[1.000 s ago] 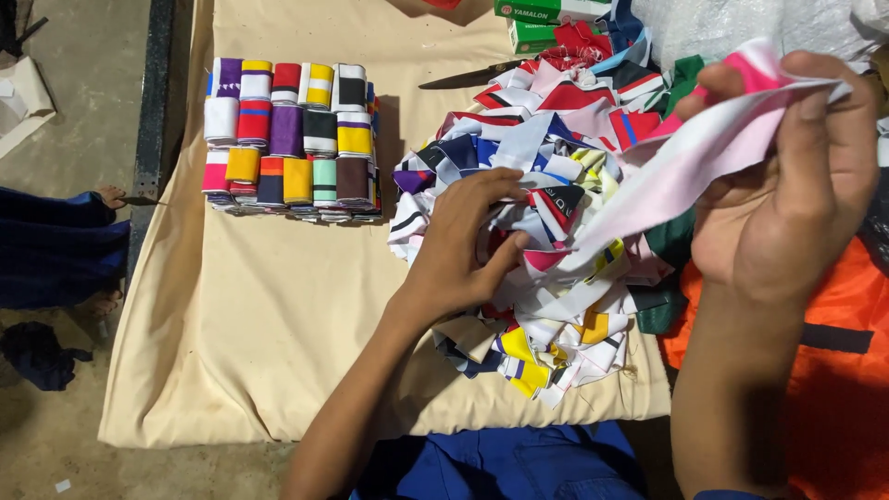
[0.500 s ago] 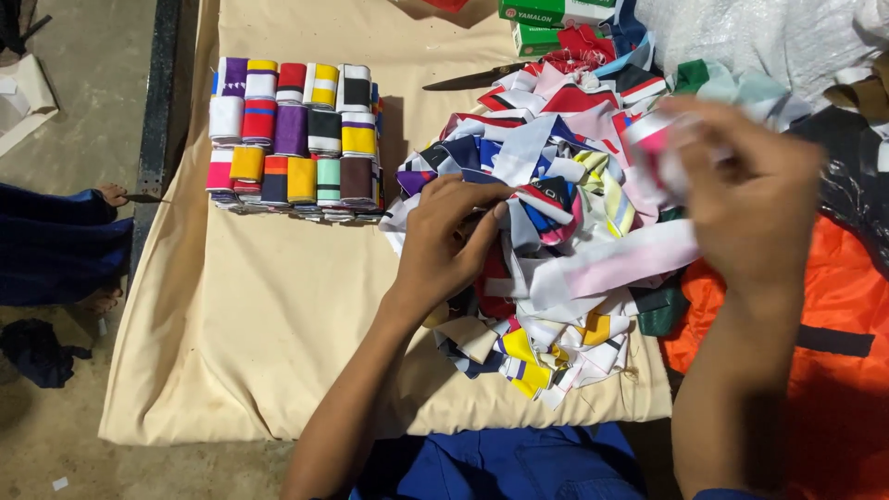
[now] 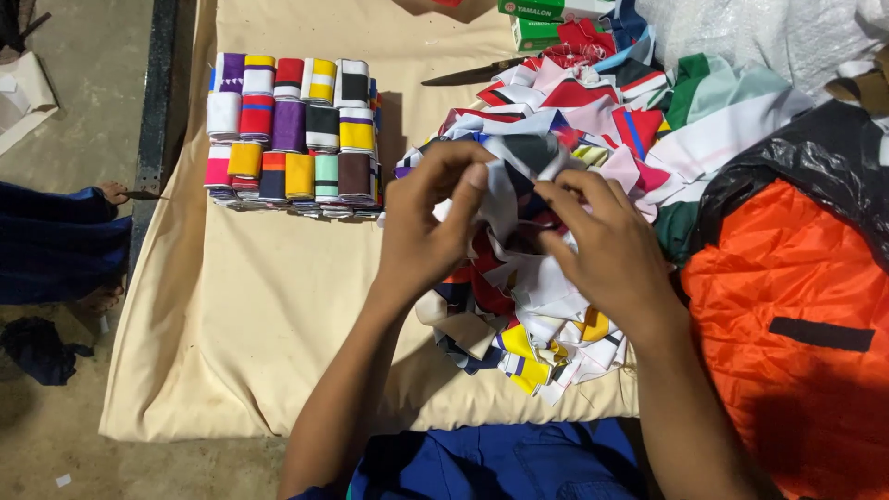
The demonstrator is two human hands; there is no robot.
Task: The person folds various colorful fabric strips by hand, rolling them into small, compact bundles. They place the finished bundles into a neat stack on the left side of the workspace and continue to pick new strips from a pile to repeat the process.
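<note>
Both hands work one white fabric strip (image 3: pixel 505 199) above the loose heap of coloured strips (image 3: pixel 574 231) at centre-right — the folding step, by the look of it. The left hand (image 3: pixel 428 227) pinches its upper edge between thumb and forefinger; the right hand (image 3: pixel 602 250) pinches the other side. Next calls for an even fold. Far left sits one block of folded strips (image 3: pixel 292 134) — three rows, about fifteen showing on top.

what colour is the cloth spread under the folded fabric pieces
Plain beige cloth, seen best in the head view.
</note>
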